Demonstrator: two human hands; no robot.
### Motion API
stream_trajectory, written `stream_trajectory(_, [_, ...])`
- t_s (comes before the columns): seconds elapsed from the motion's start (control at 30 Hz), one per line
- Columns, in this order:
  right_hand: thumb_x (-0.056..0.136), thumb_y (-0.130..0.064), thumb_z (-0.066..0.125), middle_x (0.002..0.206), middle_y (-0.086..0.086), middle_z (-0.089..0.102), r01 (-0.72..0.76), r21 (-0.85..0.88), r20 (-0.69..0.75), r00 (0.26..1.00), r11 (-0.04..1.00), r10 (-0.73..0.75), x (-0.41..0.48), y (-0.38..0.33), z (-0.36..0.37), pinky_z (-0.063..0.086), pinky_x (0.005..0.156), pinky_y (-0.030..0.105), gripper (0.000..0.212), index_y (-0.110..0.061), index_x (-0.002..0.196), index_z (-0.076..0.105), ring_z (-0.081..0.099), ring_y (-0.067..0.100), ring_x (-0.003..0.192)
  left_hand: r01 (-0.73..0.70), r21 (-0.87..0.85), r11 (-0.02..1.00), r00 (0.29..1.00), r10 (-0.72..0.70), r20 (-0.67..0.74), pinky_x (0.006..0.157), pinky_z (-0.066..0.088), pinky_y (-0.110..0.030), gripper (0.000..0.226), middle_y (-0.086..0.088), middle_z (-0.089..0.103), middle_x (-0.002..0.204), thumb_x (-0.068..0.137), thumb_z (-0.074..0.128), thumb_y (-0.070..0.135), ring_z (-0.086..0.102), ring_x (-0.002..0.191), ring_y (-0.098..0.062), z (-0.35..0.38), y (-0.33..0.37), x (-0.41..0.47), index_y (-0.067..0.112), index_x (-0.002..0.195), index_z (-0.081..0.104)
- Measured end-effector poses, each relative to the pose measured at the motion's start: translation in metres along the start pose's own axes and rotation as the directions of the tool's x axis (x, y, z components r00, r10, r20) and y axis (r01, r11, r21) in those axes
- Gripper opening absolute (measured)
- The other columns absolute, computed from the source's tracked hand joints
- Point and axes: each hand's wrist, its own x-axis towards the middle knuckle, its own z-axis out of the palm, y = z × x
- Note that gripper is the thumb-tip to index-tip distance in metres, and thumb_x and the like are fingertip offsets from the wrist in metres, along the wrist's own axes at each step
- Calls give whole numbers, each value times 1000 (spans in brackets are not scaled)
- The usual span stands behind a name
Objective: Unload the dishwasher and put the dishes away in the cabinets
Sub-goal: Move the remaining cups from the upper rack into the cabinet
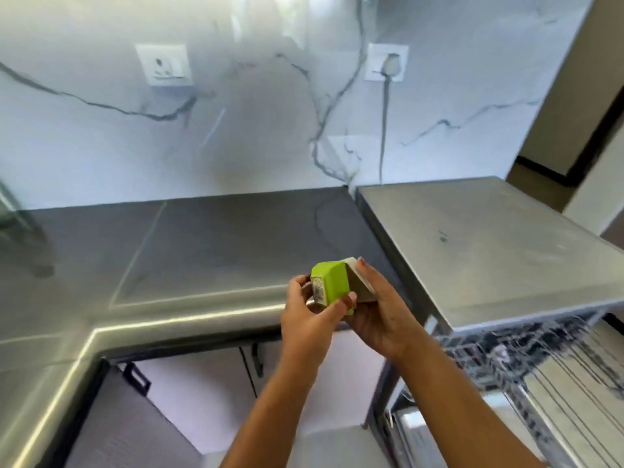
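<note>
the green container is off the surface, held in the air in the middle of the frame, just above the rounded front edge. both hands are on it. the left hand comes up from the lower centre and takes the green end. its fingers curl round the far side and the thumb crosses the near lower edge. the right hand comes in from the lower right and cups the paler part that sits against the green body, with one fingertip laid over its top corner.

the container's long axis runs roughly left to right in the frame, green end to the left, pale end to the right, tipped a little. whether the pale part is a lid or a second piece, i cannot tell. both hands are equally close to it.

the open dishwasher rack lies at the lower right, and the cabinet doors lie at the lower centre, below the hands. putting the container away probably means a move down and left from here.
</note>
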Motion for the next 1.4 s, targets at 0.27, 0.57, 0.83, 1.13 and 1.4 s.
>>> stream_trajectory(0.27, [71, -64, 63, 109, 12, 67, -52, -215, 30, 998, 975, 59, 116, 4, 111, 53, 73, 31, 67, -19, 121, 62, 64, 19, 90, -136, 92, 986, 983, 146, -115, 73, 51, -16, 53, 13, 60, 103, 70, 82, 28, 60, 98, -4, -111, 56, 105, 32, 110, 48])
stream_trajectory(0.57, [83, -54, 56, 112, 18, 67, 153, -73, 47, 988, 986, -150, 184, -73, 144, 45, 89, 37, 54, -10, 111, 69, 55, 28, 107, -257, 60, 964, 958, 263, -112, 82, 56, -28, 50, 9, 66, 103, 65, 84, 32, 65, 95, -10, -101, 106, 200, 36, 104, 52])
stream_trajectory(0.83, [68, -57, 59, 117, 3, 65, 615, -344, 155, 782, 709, -603, 196, -230, 174, 54, 85, 32, 63, -22, 120, 55, 64, 17, 104, -573, 313, 757, 774, 626, -98, 58, 43, 0, 60, 28, 55, 88, 75, 75, 36, 61, 72, 8, -44, 224, 270, 45, 113, 30])
stream_trajectory(1.13, [78, -58, 62, 97, -3, 58, 680, -724, 395, 268, -118, -879, 224, -444, 216, 48, 77, 31, 47, -29, 112, 47, 57, 16, 93, -610, 730, 308, 398, 916, -54, 78, 50, -33, 53, 4, 66, 107, 74, 68, 45, 62, 95, -24, 9, 394, 334, 31, 119, 44])
stream_trajectory(1.4, [71, -65, 66, 126, 10, 56, 150, -924, 365, 621, -352, -694, 283, -505, 218, 45, 97, 42, 73, -19, 124, 46, 53, 29, 113, -357, 908, 218, 679, 728, 92, 86, 48, -33, 64, -2, 64, 115, 59, 64, 65, 59, 105, -25, 32, 440, 402, 32, 113, 57])
